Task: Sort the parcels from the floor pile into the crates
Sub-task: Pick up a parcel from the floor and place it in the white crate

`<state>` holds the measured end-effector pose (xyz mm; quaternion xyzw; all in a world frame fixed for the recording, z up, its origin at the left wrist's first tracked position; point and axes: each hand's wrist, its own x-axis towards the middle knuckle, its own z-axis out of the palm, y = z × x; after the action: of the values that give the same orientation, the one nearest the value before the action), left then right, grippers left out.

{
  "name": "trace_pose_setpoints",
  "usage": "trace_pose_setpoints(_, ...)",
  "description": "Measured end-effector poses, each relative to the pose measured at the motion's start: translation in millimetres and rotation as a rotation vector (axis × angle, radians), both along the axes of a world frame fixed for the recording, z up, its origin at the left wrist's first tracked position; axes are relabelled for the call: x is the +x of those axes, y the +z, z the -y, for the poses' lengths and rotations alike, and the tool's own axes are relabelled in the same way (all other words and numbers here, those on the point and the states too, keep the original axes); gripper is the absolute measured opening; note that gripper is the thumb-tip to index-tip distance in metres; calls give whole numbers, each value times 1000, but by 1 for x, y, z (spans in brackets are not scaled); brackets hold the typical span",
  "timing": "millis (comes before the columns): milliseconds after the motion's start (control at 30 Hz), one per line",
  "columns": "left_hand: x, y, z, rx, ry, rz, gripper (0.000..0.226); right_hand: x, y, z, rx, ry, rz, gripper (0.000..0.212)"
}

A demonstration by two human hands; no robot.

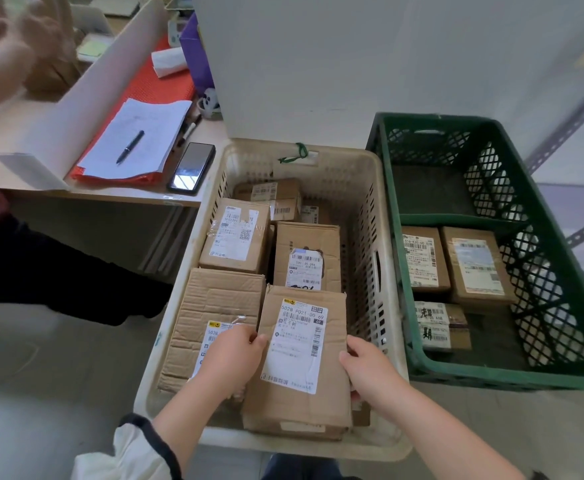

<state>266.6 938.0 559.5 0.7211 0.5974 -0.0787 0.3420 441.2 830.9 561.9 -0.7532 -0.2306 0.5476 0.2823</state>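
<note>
My left grip (230, 355) & right grip (370, 370) pinch the labelled parcel (301, 403) by its side edges only, at the beige crate's (346, 155) 6 o'clock end, so it cd slip, or wedge vs the crumpled box (214, 299) at its 9 o'clock.

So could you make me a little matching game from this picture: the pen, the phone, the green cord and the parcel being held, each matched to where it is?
1. black pen
2. smartphone
3. green cord
4. labelled parcel

A. tied on the beige crate at its far rim
B. on the white papers
C. gripped by the left hand and right hand
D. flat on the desk

Pairs: 1-B, 2-D, 3-A, 4-C.
</note>
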Motion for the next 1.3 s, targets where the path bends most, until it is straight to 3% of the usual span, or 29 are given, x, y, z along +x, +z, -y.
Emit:
trace_pose_setpoints(233, -8, -8, 11, 33, -34, -43, 37, -15, -16, 17, 48, 54, 69, 34)
trace_pose_setpoints(600, -21, -26, 27, 32, 103, 82, 19, -23, -31, 31, 36, 104, 159, 35)
trace_pose_setpoints(867, -25, -21, 24, 16, 191, 138, 15, -12, -29, 22, 31, 125, 125, 24)
trace_pose_setpoints(967, -34, -5, 22, 67, 321, 203, 13, 10, -14, 13, 17, 138, 163, 44)
trace_pose_setpoints(1133, -55, 30, 42, 186, 486, 261, 16, 30, 28, -27, 249, 374, 445, 50)
trace_pose_setpoints(1300, -73, 44, 83, 135, 546, 303, 14, -33, 67, -52, 409, 642, 412, 47)
